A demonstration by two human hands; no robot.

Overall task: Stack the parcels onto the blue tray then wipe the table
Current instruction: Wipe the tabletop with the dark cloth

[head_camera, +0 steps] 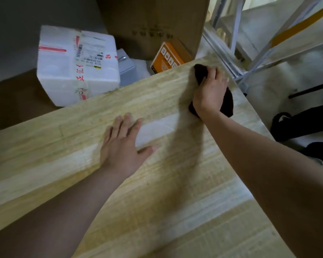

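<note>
Head view, looking down across the counter (175, 202), a pale wood-grain top that runs from the lower left of the frame to the upper right. Right arm reaches long from the lower right edge, forearm nearly straight, wrist bent slightly inward. Right hand (210, 92) sits palm-down in the upper right of the frame, close to the counter's far corner, fingers curled over a dark cloth (200, 72) and gripping it against the wood. The cloth shows at both ends of the hand: a bunched tip past the knuckles and a wider fold under the wrist on the right. Left arm enters from the lower left, forearm angled up toward frame centre. Left hand (119, 148) lies flat on the counter near the centre, palm down, fingers straight and lightly spread, thumb out to the right; it holds nothing. The two hands are well apart, the left nearer the camera. Beyond the far edge, upper left: a white foam box (63, 71) with red tape and a printed label, lower than the counter top. Just right of it a small grey box (127, 71), then an orange box (166, 58) tilted against a big brown carton (153, 21) at top centre. Upper right: a pale metal rack (237, 34). Right edge: a black shoe (282, 118) on the floor. Some motion blur throughout.
</note>
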